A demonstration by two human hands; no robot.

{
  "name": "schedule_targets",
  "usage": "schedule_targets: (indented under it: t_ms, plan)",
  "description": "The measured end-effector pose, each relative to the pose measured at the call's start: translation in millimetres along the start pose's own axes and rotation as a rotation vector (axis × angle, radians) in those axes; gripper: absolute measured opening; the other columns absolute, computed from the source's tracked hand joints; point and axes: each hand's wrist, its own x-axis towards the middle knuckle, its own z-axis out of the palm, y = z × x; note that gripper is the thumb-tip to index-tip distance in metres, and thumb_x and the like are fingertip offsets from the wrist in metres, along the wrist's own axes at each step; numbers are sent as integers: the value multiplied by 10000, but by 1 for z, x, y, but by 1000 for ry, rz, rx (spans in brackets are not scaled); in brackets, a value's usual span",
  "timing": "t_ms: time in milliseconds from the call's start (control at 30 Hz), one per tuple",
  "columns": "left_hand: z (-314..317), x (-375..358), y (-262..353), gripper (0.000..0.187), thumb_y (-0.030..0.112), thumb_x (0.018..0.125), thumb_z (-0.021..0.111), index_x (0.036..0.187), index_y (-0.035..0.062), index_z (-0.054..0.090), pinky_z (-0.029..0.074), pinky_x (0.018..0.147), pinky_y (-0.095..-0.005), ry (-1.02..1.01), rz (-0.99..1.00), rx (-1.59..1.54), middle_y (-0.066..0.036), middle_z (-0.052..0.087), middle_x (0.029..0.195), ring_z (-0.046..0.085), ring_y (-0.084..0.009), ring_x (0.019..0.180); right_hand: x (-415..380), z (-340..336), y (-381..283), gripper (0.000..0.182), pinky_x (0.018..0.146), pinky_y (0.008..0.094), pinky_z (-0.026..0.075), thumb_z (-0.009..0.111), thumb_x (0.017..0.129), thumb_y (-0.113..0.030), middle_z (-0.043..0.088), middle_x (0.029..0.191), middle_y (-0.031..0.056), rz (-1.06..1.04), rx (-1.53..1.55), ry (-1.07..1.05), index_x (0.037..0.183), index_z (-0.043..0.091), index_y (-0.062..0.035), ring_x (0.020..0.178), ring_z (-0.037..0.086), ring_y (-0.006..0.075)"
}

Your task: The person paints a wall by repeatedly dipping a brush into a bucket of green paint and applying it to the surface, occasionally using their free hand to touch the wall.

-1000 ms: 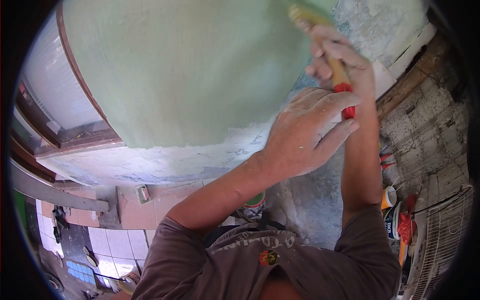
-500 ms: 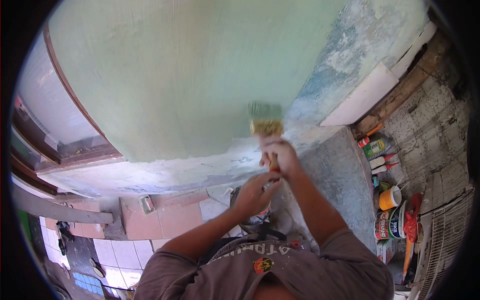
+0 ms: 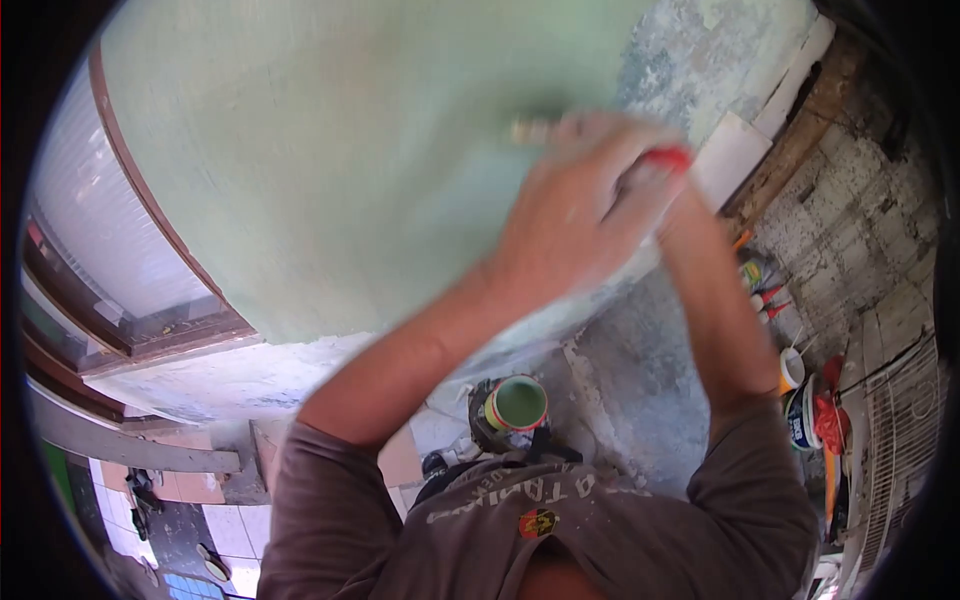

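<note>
Both hands are raised in front of the green-painted wall [image 3: 330, 190], blurred by motion. A paintbrush [image 3: 530, 131] points at the wall, its pale ferrule just showing beyond my fingers and its bristles smeared. My left hand [image 3: 580, 210] is closed around the handle, whose red end shows by the palm. Behind it, my right hand [image 3: 625, 128] also grips the brush; it is largely hidden by the left. Below, near my feet, stands an open can of green paint [image 3: 520, 403].
An unpainted, patchy strip [image 3: 690, 70] runs down the wall's right side. A brown-framed window [image 3: 150, 230] is at left. At right, beside a block wall [image 3: 850, 200], stand bottles, a yellow cup [image 3: 791, 370], a paint bucket [image 3: 800, 418] and a red bag [image 3: 830, 425].
Both hands and the brush have moved up the wall, closer to the camera. My left hand now covers much of the right. The paint can has come into clear view.
</note>
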Motion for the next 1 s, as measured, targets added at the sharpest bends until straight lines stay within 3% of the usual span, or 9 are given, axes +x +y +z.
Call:
schedule_targets:
  t_ms: [67,167,267,333,400,467,567,700,1000]
  plan:
    - [-11,49,37,249,274,1010,653,1072,40,709,523,727,-437,-126,-18,51,-169,696,966,677,-350,841,-1,12,-56,297,647,327,546,691,926,-155,656,876,87,-119,-25,-38,1162,678,25,715,628,169]
    - [-18,61,47,234,239,1006,669,1079,21,713,553,716,-362,-169,114,2,-135,733,899,712,-242,805,11,11,-100,282,658,338,559,685,921,-146,656,848,82,-252,-30,-73,1147,686,24,702,626,170]
    - [-24,50,52,275,248,1018,644,1119,3,715,550,699,-344,-227,-47,180,-120,737,882,707,-201,798,21,-1,-83,268,670,349,571,679,917,-136,656,820,78,-264,-22,35,1131,693,24,689,623,170]
    - [-16,14,13,235,261,1004,667,1060,41,728,525,710,-410,-201,-163,222,-141,715,935,691,-300,832,18,-4,-50,259,677,357,580,675,914,-130,656,801,75,-248,-19,68,1121,698,24,681,621,171]
    - [-8,-42,-15,269,239,1065,660,1253,54,717,517,895,-252,-225,-350,56,-66,748,1059,657,-93,993,2,4,-4,254,680,371,589,665,879,-111,684,891,112,-260,3,27,1088,697,31,655,608,174]
    - [-1,-101,-39,232,212,1006,691,1188,76,738,540,742,-344,-162,-449,-13,-124,764,1026,716,-227,883,-12,4,48,255,687,388,596,650,832,-83,709,1092,173,-240,36,4,1048,683,48,631,591,170]
    - [5,-183,-53,225,209,1024,664,1195,82,737,540,742,-349,-217,-643,28,-118,762,1017,709,-242,869,-23,-13,139,239,690,402,597,630,822,-46,711,1243,200,-58,105,66,1030,674,64,622,586,172]
    - [7,-252,-54,255,225,1048,637,1234,75,726,534,845,-348,-360,-1007,-4,-107,758,1087,692,-193,949,-47,-32,244,195,715,425,585,623,834,-2,624,791,105,204,279,151,1012,683,50,609,589,192]
    - [22,-295,-55,349,259,1060,641,1313,23,685,528,996,-336,-429,-1221,-168,-96,759,1169,708,-184,1088,-82,-66,362,260,717,367,563,579,831,-17,653,901,129,502,412,256,1059,684,51,707,611,206]
